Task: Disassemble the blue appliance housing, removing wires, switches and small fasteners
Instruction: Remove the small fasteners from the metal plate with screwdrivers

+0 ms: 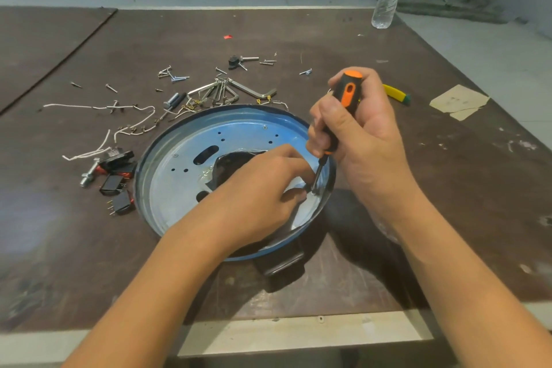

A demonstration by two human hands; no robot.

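Housing (179,155) looks thin, stiff, light, so brace its near rim. Right hand (367,140) grips screwdriver (348,89); left hand (263,185) curls at its tip, hold unclear.

The round, shallow blue housing (245,131) lies flat with its open side up. Its pale inner floor is pierced by small holes, an oblong slot and a large ragged dark cutout, and a black tab juts from its near rim. Loose white wires (131,128) with metal terminals trail off to its left. Black switches (115,185) sit just beside the left rim. Screws (176,78) lie scattered beyond it.
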